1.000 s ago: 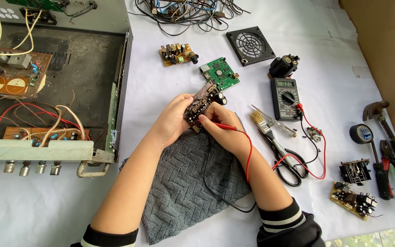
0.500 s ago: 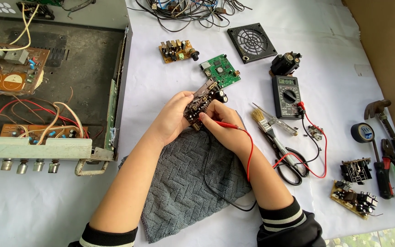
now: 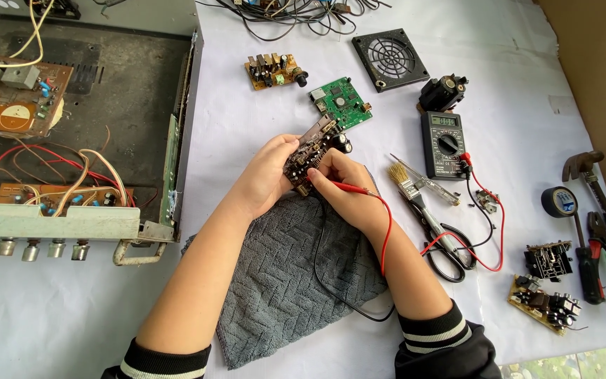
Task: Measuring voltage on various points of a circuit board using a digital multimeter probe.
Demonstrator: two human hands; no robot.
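Clearly the left hand [image 3: 269,175] is closed around a small brown circuit board crowded with dark components [image 3: 311,156], holding it tilted just above the grey woven cloth [image 3: 285,281]. Beside that grip, the right hand [image 3: 345,188] pinches a red-handled multimeter probe [image 3: 348,187], tip at the board's near edge. Probing well likely calls for a still board, light pressure, and the red lead [image 3: 387,231] left slack.
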